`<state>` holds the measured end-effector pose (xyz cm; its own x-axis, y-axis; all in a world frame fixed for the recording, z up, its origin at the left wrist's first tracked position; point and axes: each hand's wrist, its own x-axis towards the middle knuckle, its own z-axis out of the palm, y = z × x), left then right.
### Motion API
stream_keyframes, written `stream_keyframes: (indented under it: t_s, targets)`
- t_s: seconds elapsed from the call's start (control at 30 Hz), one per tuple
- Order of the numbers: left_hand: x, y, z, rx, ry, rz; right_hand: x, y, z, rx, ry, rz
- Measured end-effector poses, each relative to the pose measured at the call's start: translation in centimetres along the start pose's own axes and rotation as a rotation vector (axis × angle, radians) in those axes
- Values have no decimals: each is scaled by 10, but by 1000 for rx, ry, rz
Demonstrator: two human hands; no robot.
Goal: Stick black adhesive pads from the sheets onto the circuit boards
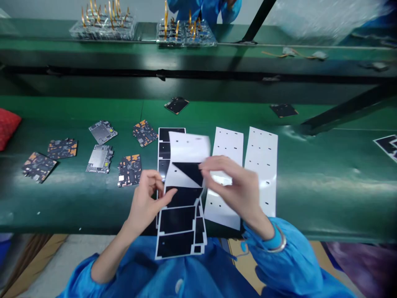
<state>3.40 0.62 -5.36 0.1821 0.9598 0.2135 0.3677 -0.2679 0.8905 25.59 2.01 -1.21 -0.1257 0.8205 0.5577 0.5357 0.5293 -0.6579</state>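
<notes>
"Where are our fingers?"

"Our right hand [237, 182] has thumb and forefinger pressed together on the edge of a black sticker [192, 170], which shows as a triangle. Our left hand [147, 203] pinches the left edge of the sticker sheet [188, 149], thumb on its face, the other fingers curled behind."

"So the sheet lies between our hands?"

"Yes, raised in front of us, its top bowed. We can't tell how much of the sticker is loose."

"How do we expect it to handle?"

"Light, floppy and smooth, we'd guess. The sticker probably creases easily and may cling to our fingertips, so a corner seems the best hold. For the sheet, its white border looks safest."

"What lies around our fingers?"

"Under the sheet, another sheet [164, 151] of black panels. Just beyond our right fingertips, two white sheets with small holes, the nearer [226, 145] and the farther [262, 145]. Left of our left fingers, circuit boards, the closest [129, 170] face up on the green table [316, 174]."

"And farthest out?"

"Ahead of both hands, clear trays [104, 31] with orange strips, and a co-worker's blue sleeve [231, 11]."
</notes>
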Motion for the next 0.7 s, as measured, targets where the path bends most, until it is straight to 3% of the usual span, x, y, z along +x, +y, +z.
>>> stream_keyframes:
  t_s: [0.1, 0.13, 0.2, 0.27, 0.33, 0.43, 0.53, 0.6, 0.7]
  targets:
    - [-3, -18, 8, 331, 100, 29, -3, 3, -3, 128, 192, 271]
    - [-4, -21, 11, 461, 108, 65, -5, 2, 0, 153, 190, 277]
    - [-5, -20, 17, 587, 97, 120, -10, -3, 11, 216, 52, 193]
    - [-5, -14, 18, 532, 61, 149, -15, -8, 23, 308, -132, 96]
    - [-6, -7, 15, 410, 8, 130, -17, -8, 30, 380, -172, 127]
    - [-12, 2, 4, 241, -78, 21, -17, 2, 31, 443, -36, 363]
    - [-19, 6, -4, 120, -145, -30, -13, 17, 29, 622, -131, 554]
    - [-20, 4, -7, 162, -142, 13, -11, 22, 29, 705, -253, 612]
    - [-18, -7, -13, 547, -36, 57, -10, 21, 28, 494, -214, 502]
